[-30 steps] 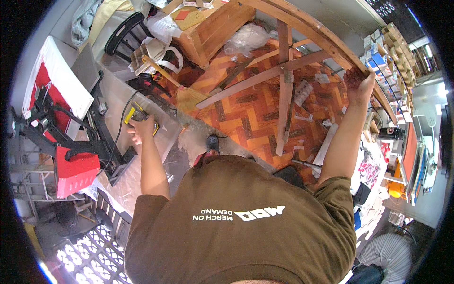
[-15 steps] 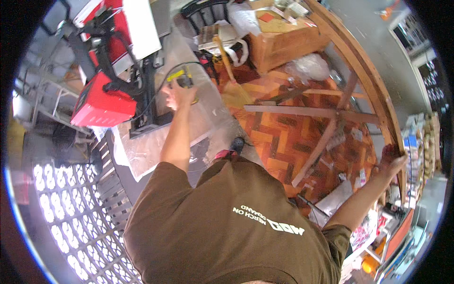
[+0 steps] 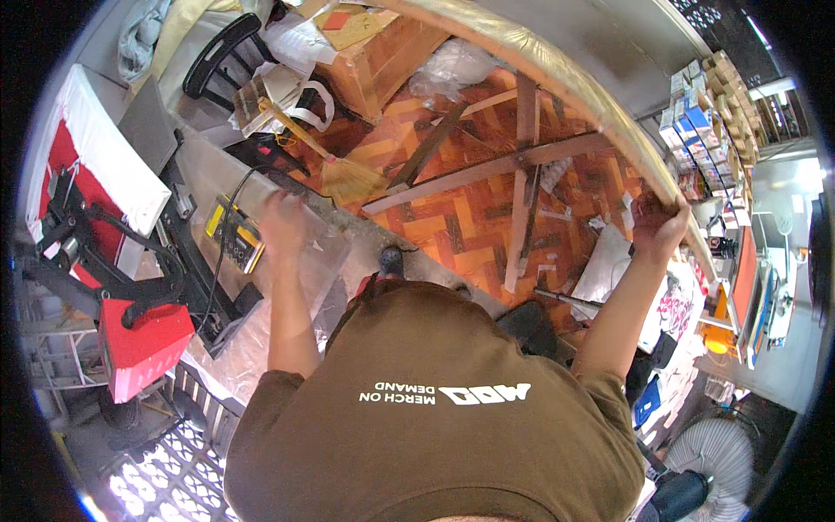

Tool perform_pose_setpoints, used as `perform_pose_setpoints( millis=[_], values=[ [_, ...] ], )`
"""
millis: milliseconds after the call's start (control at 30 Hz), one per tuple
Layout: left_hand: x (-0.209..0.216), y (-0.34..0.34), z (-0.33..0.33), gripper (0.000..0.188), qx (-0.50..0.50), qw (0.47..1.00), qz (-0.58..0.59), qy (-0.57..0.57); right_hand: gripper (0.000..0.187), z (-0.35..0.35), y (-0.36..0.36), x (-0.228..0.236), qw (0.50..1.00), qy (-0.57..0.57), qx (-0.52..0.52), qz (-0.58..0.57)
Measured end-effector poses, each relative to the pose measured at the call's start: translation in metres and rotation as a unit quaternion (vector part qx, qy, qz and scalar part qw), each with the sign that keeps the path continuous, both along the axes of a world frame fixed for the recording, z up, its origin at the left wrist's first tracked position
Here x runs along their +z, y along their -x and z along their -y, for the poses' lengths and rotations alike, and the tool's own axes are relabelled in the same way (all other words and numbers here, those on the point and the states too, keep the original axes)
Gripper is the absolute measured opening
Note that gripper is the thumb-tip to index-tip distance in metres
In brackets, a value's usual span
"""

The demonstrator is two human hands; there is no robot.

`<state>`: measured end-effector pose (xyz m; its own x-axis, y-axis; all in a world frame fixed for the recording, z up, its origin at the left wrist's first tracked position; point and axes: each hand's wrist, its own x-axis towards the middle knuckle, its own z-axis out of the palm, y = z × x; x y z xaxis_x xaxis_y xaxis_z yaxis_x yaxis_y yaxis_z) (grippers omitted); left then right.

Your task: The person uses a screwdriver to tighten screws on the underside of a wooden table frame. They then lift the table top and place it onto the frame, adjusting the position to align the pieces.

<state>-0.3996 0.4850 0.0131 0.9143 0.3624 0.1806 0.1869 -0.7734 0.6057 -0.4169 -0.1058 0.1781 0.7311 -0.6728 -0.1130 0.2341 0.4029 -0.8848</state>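
My left hand (image 3: 283,224) is smeared by motion above a plastic-covered worktop, so its fingers cannot be read. Just left of it, a yellow-and-black flat item (image 3: 235,233) lies on the worktop, with a black cable (image 3: 223,228) running across it. My right hand (image 3: 659,223) is closed around the edge of a long wooden board (image 3: 600,109), which looks strongly curved in this view. Crossed wooden bars (image 3: 522,158) stand or lie below the board's edge, over the parquet floor.
A red-and-black press-like machine (image 3: 143,344) stands at the left. A broom (image 3: 348,178), a black chair (image 3: 228,56) and a large brown box (image 3: 383,65) are ahead. Stacked small boxes (image 3: 704,130) line the right. A fan (image 3: 713,461) stands at the lower right.
My left hand was at the yellow-and-black item and is now apart from it, to its right. The view has turned to the right. My right hand keeps its hold on the board.
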Motion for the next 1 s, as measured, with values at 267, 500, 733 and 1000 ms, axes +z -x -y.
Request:
perform_pose_setpoints(
  millis=[267, 500, 733, 1000],
  values=[
    [0.083, -0.02, 0.105, 0.076, -0.286, 0.557, -0.034, 0.779, 0.053, -0.076, 0.091, -0.032, 0.991, -0.089, -0.091, -0.044],
    [0.091, -0.004, 0.158, 0.059, -0.253, 0.42, -0.117, 0.864, 0.045, -0.107, 0.17, -0.082, 0.972, -0.171, -0.147, -0.069],
    [0.078, 0.063, 0.151, 0.038, -0.113, 0.52, -0.126, 0.837, 0.038, -0.13, 0.23, -0.087, 0.976, -0.181, -0.119, 0.0],
    [0.083, 0.158, 0.145, 0.05, -0.087, 0.543, -0.099, 0.83, 0.039, -0.106, 0.315, -0.087, 0.981, -0.185, -0.039, -0.049]
  ],
)
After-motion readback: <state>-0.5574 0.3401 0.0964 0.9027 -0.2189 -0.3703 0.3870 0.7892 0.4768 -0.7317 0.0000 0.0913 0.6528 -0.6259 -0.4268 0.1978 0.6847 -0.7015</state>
